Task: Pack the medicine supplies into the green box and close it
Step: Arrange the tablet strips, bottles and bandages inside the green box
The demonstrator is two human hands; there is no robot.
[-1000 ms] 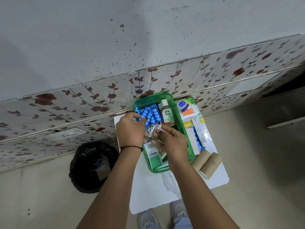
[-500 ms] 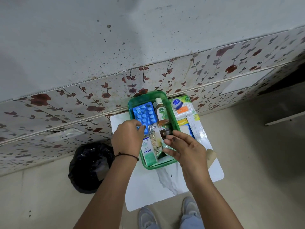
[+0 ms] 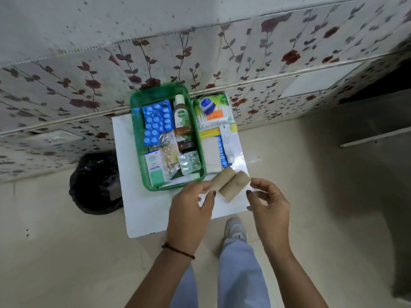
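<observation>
The green box [image 3: 136, 130] stands open on a small white table [image 3: 144, 210]. Inside lie blue pill strips [image 3: 156, 122], a Dettol bottle [image 3: 182, 116], a white-green carton [image 3: 154, 167] and a silver blister pack [image 3: 189, 162]. Right of the box lie a cotton-bud pack [image 3: 214, 114], a small blue-lidded jar [image 3: 208, 105], a white pad [image 3: 211, 152] and a white tube [image 3: 229, 141]. Two tan bandage rolls [image 3: 231, 183] rest at the table's front right. My left hand [image 3: 191, 210] hovers just left of the rolls, empty with fingers apart. My right hand [image 3: 269, 203] hovers to their right, also empty.
A black bin bag [image 3: 95, 183] sits on the floor left of the table. A flower-patterned wall [image 3: 244, 52] runs right behind the table. My legs and a grey shoe [image 3: 235, 230] are below the table's front edge.
Both hands have left the box and drawn back toward me, to either side of the bandage rolls. The view has tilted down.
</observation>
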